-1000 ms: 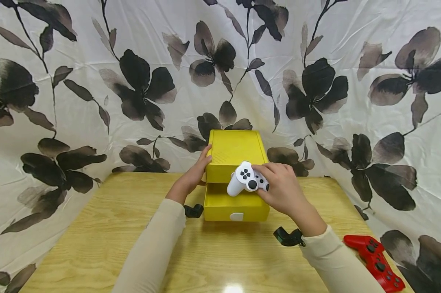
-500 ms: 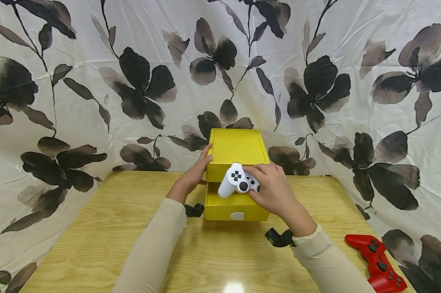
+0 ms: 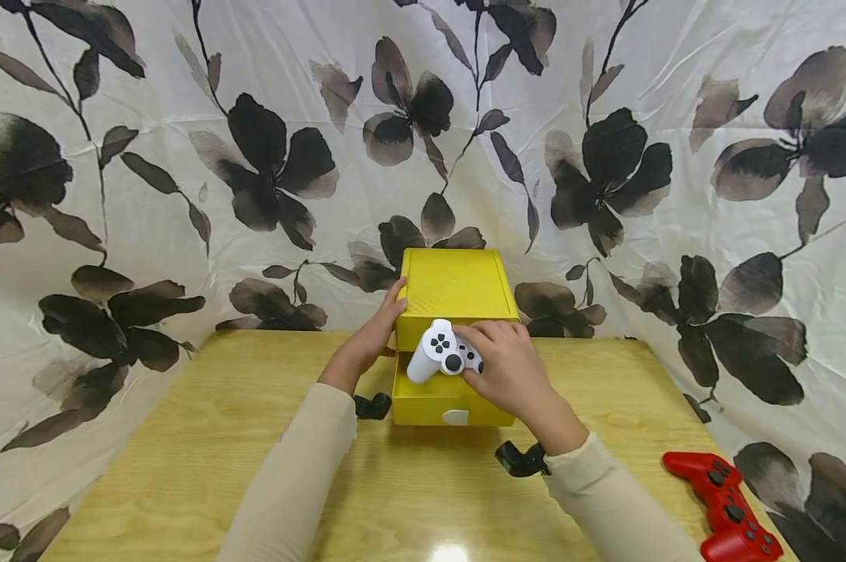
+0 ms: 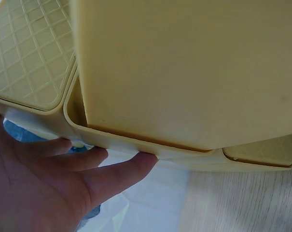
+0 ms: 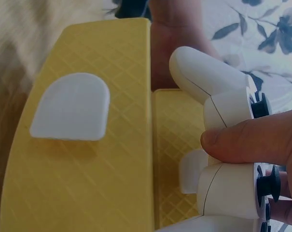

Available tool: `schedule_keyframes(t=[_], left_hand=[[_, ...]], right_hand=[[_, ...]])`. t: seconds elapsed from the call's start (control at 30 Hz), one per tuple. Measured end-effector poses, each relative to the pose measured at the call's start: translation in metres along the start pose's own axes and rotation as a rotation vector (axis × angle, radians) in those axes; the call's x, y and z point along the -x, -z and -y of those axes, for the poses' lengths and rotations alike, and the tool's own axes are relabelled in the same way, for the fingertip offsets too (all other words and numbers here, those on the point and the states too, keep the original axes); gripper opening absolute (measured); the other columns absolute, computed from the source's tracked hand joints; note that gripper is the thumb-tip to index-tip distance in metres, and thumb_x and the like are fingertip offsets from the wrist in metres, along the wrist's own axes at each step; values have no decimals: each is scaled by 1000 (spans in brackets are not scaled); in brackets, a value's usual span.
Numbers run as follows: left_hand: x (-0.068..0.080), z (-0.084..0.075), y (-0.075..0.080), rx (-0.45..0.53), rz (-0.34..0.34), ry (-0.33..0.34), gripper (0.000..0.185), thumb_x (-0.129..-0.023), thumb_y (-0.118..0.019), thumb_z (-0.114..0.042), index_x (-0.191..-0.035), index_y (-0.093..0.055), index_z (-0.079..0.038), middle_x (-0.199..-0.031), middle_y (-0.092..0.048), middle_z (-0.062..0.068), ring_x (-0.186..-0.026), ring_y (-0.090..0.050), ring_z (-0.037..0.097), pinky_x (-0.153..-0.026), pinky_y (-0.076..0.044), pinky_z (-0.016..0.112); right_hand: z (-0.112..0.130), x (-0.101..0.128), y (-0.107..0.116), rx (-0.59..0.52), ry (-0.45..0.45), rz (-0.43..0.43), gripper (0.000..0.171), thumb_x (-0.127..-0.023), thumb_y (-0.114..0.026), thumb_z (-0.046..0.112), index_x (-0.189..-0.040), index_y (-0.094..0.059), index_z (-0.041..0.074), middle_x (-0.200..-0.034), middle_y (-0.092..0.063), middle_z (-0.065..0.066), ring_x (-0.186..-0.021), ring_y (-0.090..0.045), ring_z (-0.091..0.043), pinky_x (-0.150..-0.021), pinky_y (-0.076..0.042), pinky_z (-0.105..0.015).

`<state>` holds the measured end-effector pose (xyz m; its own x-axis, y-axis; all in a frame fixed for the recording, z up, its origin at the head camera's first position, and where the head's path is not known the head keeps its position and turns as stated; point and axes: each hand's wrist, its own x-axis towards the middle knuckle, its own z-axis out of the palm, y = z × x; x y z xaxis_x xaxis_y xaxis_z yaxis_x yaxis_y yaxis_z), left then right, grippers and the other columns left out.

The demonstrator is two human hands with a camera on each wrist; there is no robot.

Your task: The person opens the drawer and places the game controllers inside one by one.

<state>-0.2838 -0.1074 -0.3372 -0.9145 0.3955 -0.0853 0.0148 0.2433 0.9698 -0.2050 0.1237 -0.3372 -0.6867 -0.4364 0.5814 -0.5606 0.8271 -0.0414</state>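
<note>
A yellow two-drawer box [image 3: 458, 282] stands at the back of the table, its lower drawer [image 3: 417, 410] pulled out towards me. My left hand [image 3: 368, 336] rests against the box's left side; in the left wrist view its fingers [image 4: 119, 176] lie fairly straight along the frame. Over the lower drawer, my right hand [image 3: 513, 365] pinches a white game controller [image 3: 430, 355], its buttons facing up. The right wrist view shows the thumb [image 5: 252, 140] pressing the controller's edge between the two grips, close to the upper drawer front. The drawer's inside is partly hidden by the controller.
A red game controller [image 3: 721, 503] lies at the right edge of the wooden table [image 3: 205, 437]. White cloth with dark flowers [image 3: 275, 172] hangs behind and at both sides. The lower drawer front carries a white pull tab [image 5: 71, 106].
My right hand has carried the white controller leftwards and slightly down over the lower drawer. The left hand has stayed on the box, and the drawer has not moved.
</note>
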Motion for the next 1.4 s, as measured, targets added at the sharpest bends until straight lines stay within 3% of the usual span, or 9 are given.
schedule_keyframes(t=[0.3,0.47,0.83,0.97,1.4], left_hand=[[-21,27,3,-2,-34,-16,56,-102,-23,-55,-150,4,-50,-163,12,-3,-149,-8,40,-99,-31,75],[-22,28,2,-5,-54,-34,54,-100,-25,-57,-149,0,-53,-164,8,-3,-149,-12,40,-98,-33,74],[-19,22,3,-7,-33,-25,56,-103,-22,-53,-151,4,-48,-164,12,-1,-149,-10,41,-98,-31,75],[-21,28,3,-4,-47,-34,55,-100,-24,-58,-149,0,-53,-164,9,-3,-149,-11,40,-97,-32,75],[-23,27,2,-5,-69,-35,54,-101,-24,-56,-149,-2,-52,-164,7,-2,-148,-13,39,-97,-32,76]], right_hand=[[1,3,-11,6,-1,-3,59,-68,-88,27,-122,-66,20,-111,-67,-3,-102,-61,-25,-90,-44,-46],[1,2,-14,20,-5,12,58,-69,-87,27,-123,-66,21,-111,-67,-2,-102,-61,-25,-91,-43,-45],[5,2,-20,-25,-33,68,61,-68,-88,24,-124,-65,20,-116,-68,-1,-103,-62,-25,-90,-42,-45],[5,3,-22,-36,-38,92,61,-67,-89,25,-123,-65,21,-115,-69,-1,-102,-63,-25,-89,-42,-46],[5,1,-24,-82,-68,181,53,-69,-88,28,-118,-67,23,-114,-71,2,-104,-64,-20,-89,-40,-45]])
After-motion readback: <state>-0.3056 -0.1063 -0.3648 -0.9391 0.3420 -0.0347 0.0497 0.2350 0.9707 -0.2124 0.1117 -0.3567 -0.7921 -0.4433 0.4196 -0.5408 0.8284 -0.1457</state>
